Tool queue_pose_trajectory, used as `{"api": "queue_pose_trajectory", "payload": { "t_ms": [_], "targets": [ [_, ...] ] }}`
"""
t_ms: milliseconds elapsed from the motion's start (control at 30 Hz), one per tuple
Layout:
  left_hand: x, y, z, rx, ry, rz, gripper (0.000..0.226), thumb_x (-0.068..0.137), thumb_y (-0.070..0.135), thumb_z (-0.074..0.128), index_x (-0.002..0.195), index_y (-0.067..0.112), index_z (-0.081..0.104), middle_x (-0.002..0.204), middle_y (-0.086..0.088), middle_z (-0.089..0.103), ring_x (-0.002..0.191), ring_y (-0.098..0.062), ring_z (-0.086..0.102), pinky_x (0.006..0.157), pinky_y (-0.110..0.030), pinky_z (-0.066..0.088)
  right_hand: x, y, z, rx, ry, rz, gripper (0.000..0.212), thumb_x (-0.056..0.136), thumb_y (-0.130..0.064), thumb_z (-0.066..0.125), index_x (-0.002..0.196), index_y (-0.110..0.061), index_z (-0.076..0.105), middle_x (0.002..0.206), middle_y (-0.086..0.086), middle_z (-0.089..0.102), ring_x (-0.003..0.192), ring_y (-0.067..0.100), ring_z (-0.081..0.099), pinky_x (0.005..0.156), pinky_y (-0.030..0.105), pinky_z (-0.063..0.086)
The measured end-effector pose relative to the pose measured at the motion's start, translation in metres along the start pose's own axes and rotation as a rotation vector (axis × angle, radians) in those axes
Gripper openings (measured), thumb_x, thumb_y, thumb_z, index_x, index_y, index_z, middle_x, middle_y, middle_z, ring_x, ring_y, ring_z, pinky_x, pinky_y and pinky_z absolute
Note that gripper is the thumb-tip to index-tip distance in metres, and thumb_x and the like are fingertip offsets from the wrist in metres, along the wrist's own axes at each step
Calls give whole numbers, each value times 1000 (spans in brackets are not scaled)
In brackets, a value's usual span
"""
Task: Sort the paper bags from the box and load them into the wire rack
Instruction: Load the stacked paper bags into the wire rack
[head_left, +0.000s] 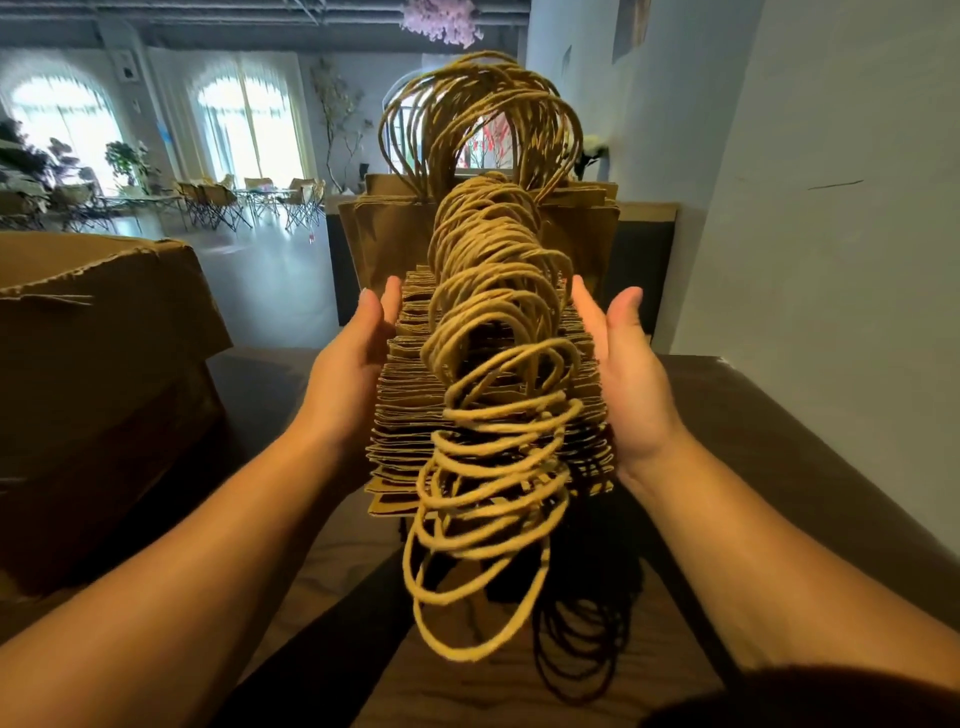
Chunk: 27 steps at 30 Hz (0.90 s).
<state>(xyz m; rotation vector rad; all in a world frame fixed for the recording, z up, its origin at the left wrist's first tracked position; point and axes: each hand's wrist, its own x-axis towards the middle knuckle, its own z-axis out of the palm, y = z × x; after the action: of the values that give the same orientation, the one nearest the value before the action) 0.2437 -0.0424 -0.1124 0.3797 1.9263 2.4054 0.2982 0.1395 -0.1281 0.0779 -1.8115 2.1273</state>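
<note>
A person's two hands bracket a long row of brown paper bags (488, 415) standing on edge on a dark bench (779, 441), with their twisted-paper handles (493, 364) looping up along the centre of the row. The left hand (353, 364) lies flat against the row's side at 9 o'clock and the right hand (623, 374) against the opposite side at 3 o'clock; both have fingers straight and pointing toward 12, pressing the stack between the palms rather than curling round it. The row's long axis runs from 6 o'clock, nearest the camera, to 12 o'clock, where taller bags (395, 234) of the same brown paper stand upright with their own handles arching above. That axis appears to be what the next move turns on: the hands sit about midway along the row, level with each other and neither clearly nearer, so any lift or slide would have to keep the squeeze even across the short width, or the bags at either end could fan out. The cardboard box (93, 364), its top edge torn, stands at 9 o'clock, well apart from the hands. The wire rack cannot be made out for certain under the bags. Behind, at 11 o'clock, a bright room with arched windows (244, 119) and folding chairs (218, 202) is seen.
</note>
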Motion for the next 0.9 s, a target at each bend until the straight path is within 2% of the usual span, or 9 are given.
{"api": "queue_pose_trajectory", "payload": {
  "t_ms": [100, 367, 433, 500, 600, 667, 733, 800, 900],
  "targets": [
    [-11, -4, -2, -163, -64, -43, 57, 108, 41, 27, 154, 8, 38, 157, -10, 40, 144, -26, 37, 111, -34, 37, -7, 3, -2, -2, 46, -30, 72, 96, -64, 8, 159, -30, 21, 160, -13, 32, 141, 4, 34, 115, 31, 29],
    [-37, -14, 4, -201, -33, 4, 61, 109, 36, 23, 153, -6, 25, 143, -9, 40, 121, -26, 43, 89, -16, 43, -22, 14, 9, 87, -22, -57, 82, 86, -69, 22, 159, -31, 18, 160, -7, 36, 144, 16, 38, 120, 42, 30],
    [-37, -16, 5, -156, -22, 24, 58, 109, 33, 28, 151, -7, 32, 132, -6, 53, 100, -2, 55, 72, -9, 51, -21, 12, 12, 70, -1, -56, 78, 90, -65, 19, 159, -30, 17, 160, -6, 34, 145, 17, 37, 118, 39, 33],
    [-35, -16, 4, -121, -6, 33, 55, 109, 32, 30, 149, -4, 38, 129, -10, 57, 81, 12, 42, 56, -8, 49, -22, 11, 11, 51, -11, -60, 81, 87, -65, 22, 159, -31, 16, 161, -6, 33, 146, 17, 35, 120, 43, 30],
    [-30, -13, 2, -131, 15, 13, 57, 108, 37, 30, 150, 0, 40, 127, -5, 60, 88, 10, 49, 72, -9, 52, -21, 12, 10, 35, 0, -53, 72, 96, -62, 17, 159, -29, 18, 160, -5, 36, 145, 17, 37, 120, 42, 31],
    [-29, -9, -2, -188, -83, -11, 60, 108, 44, 24, 154, 9, 37, 143, -7, 55, 105, -4, 61, 89, -24, 55, -21, 12, 7, 12, 33, -63, 75, 94, -64, 17, 160, -26, 19, 160, -6, 35, 144, 11, 36, 118, 35, 33],
    [-28, -5, -4, -265, -133, 3, 60, 106, 49, 19, 153, 18, 39, 131, 2, 66, 100, -7, 70, 76, -24, 58, -21, 10, 2, -68, 69, -92, 71, 99, -60, 11, 159, -24, 20, 162, -9, 30, 136, -1, 34, 101, 12, 43],
    [-27, -3, -3, -254, -104, 15, 61, 105, 50, 17, 151, 17, 41, 123, 5, 69, 99, -11, 72, 77, -19, 54, -21, 10, 1, -74, 67, -98, 68, 101, -58, 8, 159, -25, 21, 162, -11, 29, 130, -4, 35, 86, 3, 45],
    [-27, -10, 0, -242, -82, -26, 68, 106, 50, 19, 155, 6, 33, 152, -10, 46, 130, -28, 50, 93, -27, 48, -21, 10, 10, -1, 0, -88, 100, 75, -89, 38, 158, -35, 23, 161, -10, 31, 147, 11, 31, 120, 37, 29]
  ]
}}
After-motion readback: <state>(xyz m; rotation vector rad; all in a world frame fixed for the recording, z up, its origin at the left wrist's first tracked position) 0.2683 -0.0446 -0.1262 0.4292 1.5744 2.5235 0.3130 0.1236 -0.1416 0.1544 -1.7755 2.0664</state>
